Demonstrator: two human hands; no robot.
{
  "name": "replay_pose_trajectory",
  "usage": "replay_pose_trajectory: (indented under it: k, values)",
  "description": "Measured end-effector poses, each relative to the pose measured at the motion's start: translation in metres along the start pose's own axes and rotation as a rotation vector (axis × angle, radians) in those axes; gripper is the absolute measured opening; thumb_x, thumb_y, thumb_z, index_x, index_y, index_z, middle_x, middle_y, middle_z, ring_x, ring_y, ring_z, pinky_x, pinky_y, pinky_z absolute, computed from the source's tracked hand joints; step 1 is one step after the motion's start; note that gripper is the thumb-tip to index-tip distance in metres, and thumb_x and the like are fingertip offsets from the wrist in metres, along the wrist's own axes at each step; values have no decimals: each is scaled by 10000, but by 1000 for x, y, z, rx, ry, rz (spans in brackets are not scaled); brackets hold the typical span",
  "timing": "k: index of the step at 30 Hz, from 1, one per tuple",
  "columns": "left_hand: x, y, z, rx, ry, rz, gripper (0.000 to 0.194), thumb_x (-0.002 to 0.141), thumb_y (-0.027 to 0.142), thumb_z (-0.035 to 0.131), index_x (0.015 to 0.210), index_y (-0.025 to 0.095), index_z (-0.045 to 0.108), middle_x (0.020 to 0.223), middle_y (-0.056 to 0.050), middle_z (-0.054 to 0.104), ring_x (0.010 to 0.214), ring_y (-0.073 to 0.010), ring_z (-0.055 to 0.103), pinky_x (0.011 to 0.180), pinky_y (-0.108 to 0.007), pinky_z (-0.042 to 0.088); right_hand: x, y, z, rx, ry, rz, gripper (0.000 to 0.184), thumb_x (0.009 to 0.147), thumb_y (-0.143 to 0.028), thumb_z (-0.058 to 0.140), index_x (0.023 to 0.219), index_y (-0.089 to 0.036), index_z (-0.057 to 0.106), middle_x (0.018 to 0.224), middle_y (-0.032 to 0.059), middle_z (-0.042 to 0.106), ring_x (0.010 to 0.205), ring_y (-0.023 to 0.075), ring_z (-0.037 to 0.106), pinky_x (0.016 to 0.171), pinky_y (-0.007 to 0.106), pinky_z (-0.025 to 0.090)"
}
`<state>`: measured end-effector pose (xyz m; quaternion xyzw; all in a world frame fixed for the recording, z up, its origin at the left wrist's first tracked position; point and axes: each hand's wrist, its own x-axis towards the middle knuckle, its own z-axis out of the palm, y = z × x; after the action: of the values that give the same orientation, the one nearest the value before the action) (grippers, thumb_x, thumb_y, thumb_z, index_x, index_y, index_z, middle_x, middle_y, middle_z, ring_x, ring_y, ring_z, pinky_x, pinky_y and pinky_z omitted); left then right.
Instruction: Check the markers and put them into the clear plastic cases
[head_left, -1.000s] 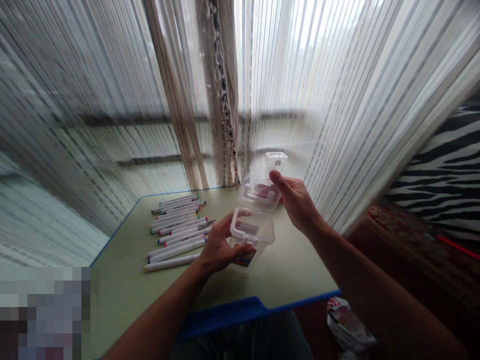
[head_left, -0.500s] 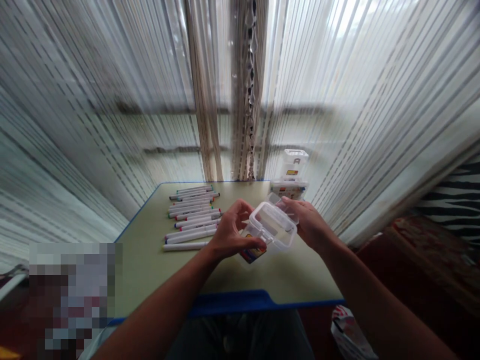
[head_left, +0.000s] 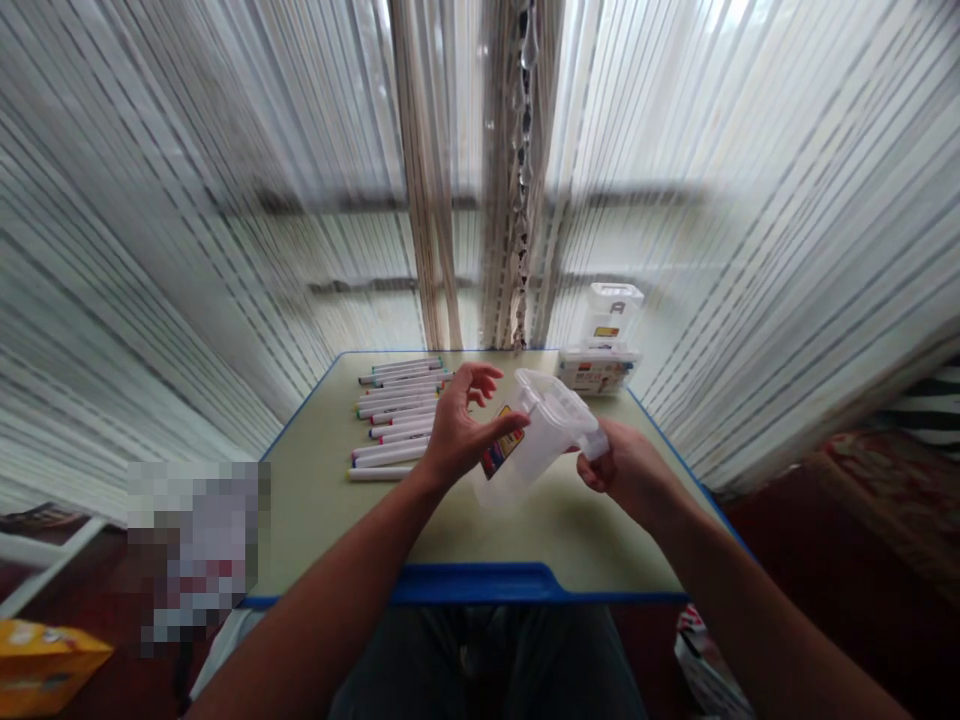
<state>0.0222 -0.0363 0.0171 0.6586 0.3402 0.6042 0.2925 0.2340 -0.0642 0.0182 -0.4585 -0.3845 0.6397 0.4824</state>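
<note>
A clear plastic box (head_left: pixel 529 462) is leaning above the table (head_left: pixel 615 565), its rim pointing toward one o'clock and its bottom toward seven; whether the bottom is touching, I cannot tell. It is looking light, rather stiff and smooth, so probably a little slippery. I am judging its walls thin, so hard squeezing could be bending them; the thicker rim is seeming the better place for holding. At the box's four o'clock, the right hand (head_left: pixel 628 470) is clamping its edge with curled fingers. At nine o'clock, the left hand (head_left: pixel 459 425) is keeping thumb and fingers apart, the thumb reaching the label (head_left: pixel 501 452). Beyond it, white markers (head_left: pixel 405 419) are lying in a row. Stacked boxes (head_left: pixel 600 368) are standing at one o'clock.
</note>
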Motion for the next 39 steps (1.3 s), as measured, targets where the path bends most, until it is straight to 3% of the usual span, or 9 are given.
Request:
replay_pose_trajectory:
  k: [5,10,14,19,22,26,32,36,39]
  values:
    - [2,6,-1,43,103,-29,516,721,436,838,1124,200,621,910,-3,562,736,-111,517,638,-210,433,-14,4,2,105,72,34,203,906,-246,517,874,-103,657,869,165,763,387,93,566,329,186,377]
    - [0,8,2,89,67,-77,348,832,361,731,1136,196,690,937,-34,665,621,-88,564,524,-184,457,-29,12,7,165,140,-10,119,914,-225,543,911,-129,612,964,137,748,480,127,683,363,183,441]
    - [-4,11,4,140,51,-113,241,884,317,641,1048,168,735,852,-38,702,525,-95,601,449,-188,464,-41,19,13,148,105,-12,102,925,-255,562,925,-153,554,1166,158,723,562,176,746,363,195,482]
    - [-7,24,2,211,-45,-157,378,807,139,560,1161,144,692,925,-63,730,670,-157,703,612,-265,599,-52,25,16,141,-1,-4,190,882,-282,647,993,-175,536,1405,156,609,649,196,775,385,194,524]
    - [-11,36,-4,281,-174,-104,573,726,106,587,1297,128,614,1122,-108,708,849,-179,688,756,-309,616,-53,29,14,136,-33,12,251,847,-294,704,1002,-173,547,1392,159,620,628,182,768,368,181,511]
    - [-19,42,-13,206,-275,-167,603,806,260,644,1388,148,532,1300,-151,625,1006,-227,659,743,-323,619,-53,35,11,98,-70,39,273,843,-311,736,1001,-157,576,1299,165,677,593,155,751,348,160,485]
    - [-22,37,-10,203,-191,-227,514,902,398,619,1347,143,587,1001,-103,716,732,-179,694,661,-299,591,-50,42,14,0,-136,99,249,873,-348,714,980,-145,617,1236,165,702,570,136,728,310,152,438]
    - [-21,42,-3,364,-66,-146,382,942,369,562,1193,122,707,707,-34,698,581,-159,659,571,-247,513,-45,47,13,-70,-209,161,259,897,-369,683,908,-113,640,1040,149,758,476,88,660,293,128,385]
    - [-20,48,0,546,-37,-42,331,946,314,543,1126,128,748,568,3,646,514,-151,615,568,-246,478,-44,47,8,-132,-285,261,265,917,-369,646,900,-105,640,890,121,770,436,98,647,298,144,408]
